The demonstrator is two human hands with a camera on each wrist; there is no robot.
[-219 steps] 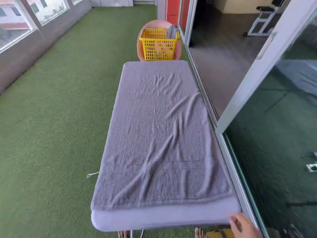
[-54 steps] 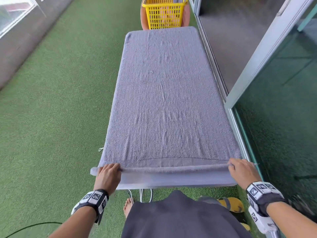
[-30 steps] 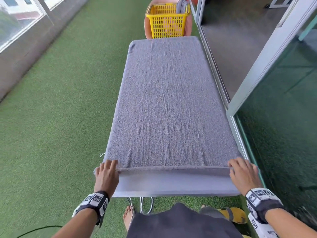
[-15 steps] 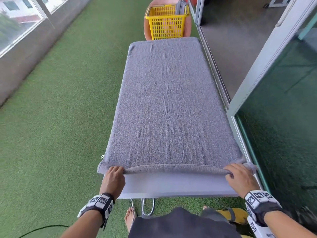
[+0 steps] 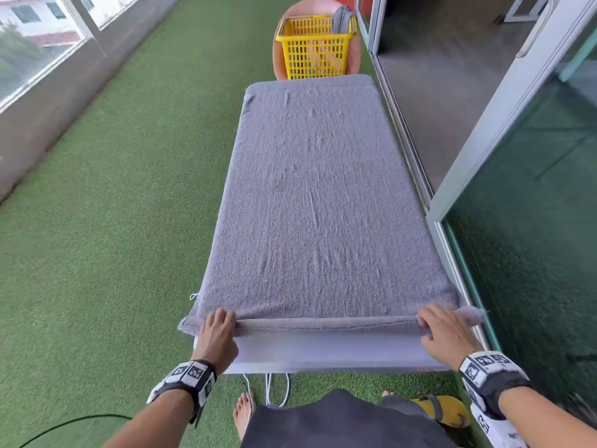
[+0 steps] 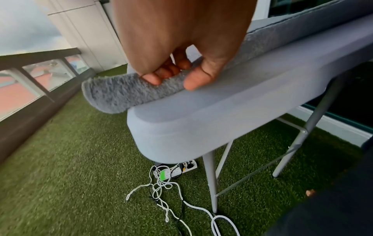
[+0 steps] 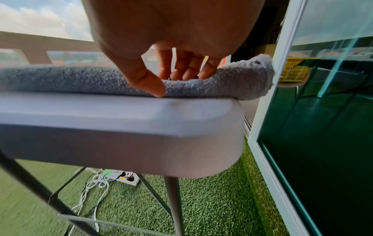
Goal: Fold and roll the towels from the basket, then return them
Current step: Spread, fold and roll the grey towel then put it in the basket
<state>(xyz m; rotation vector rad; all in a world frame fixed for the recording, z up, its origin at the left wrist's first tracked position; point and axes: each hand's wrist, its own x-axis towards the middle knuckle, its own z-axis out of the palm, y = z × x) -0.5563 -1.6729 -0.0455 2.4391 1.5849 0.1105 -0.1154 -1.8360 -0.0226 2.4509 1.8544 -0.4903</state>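
Note:
A grey towel (image 5: 316,202) lies spread along the grey table (image 5: 326,350), its near end turned into a thin roll (image 5: 326,324). My left hand (image 5: 217,331) grips the roll's left end (image 6: 121,94), fingers curled over it and thumb on its near side. My right hand (image 5: 442,331) grips the right end (image 7: 232,83) the same way, thumb on the near side. The yellow basket (image 5: 315,46) stands on a round pink stool beyond the table's far end, with grey towels (image 5: 343,19) upright in its right corner.
Green artificial turf (image 5: 113,221) covers the floor at left, bounded by a low wall with windows (image 5: 38,59). A sliding glass door frame (image 5: 504,108) runs close along the table's right side. A power strip and white cables (image 6: 171,174) lie under the table by its legs.
The roll at the towel's near end has thickened and moved slightly away from the table's near edge. Both hands stayed on its ends, turning it forward.

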